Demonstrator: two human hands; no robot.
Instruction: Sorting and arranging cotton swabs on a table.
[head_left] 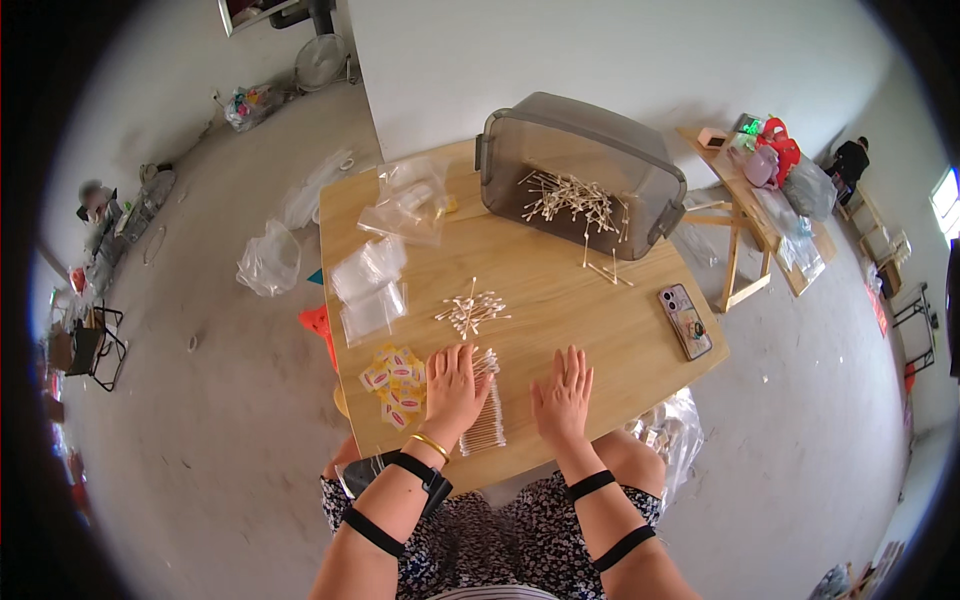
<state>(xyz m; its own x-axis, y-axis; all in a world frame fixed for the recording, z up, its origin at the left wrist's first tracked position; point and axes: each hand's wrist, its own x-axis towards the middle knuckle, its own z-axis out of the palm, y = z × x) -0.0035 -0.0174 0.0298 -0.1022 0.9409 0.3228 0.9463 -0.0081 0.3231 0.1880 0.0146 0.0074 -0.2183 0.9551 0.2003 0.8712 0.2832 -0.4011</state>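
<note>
My left hand [453, 388] lies palm down with its fingers stretched out, its thumb side over a row of cotton swabs [484, 418] laid side by side. Part of that row is hidden under the hand. To its right my right hand [563, 400] rests with fingers apart and nothing in them. Just beyond my left hand is a loose heap of cotton swabs [471, 312]. Small yellow and white labels [397, 382] are scattered left of that hand. A grey translucent bin [570, 130] lies tipped on its side at the back, with many jumbled cotton swabs [575, 203] inside and a few spilling out.
Clear plastic bags [370, 285] are stacked at the wooden table's [560, 300] left side. A phone [686, 321] lies near the right edge. Behind it stands another wooden table [740, 190] with bags. Two other people [850, 165] are farther off, one on each side.
</note>
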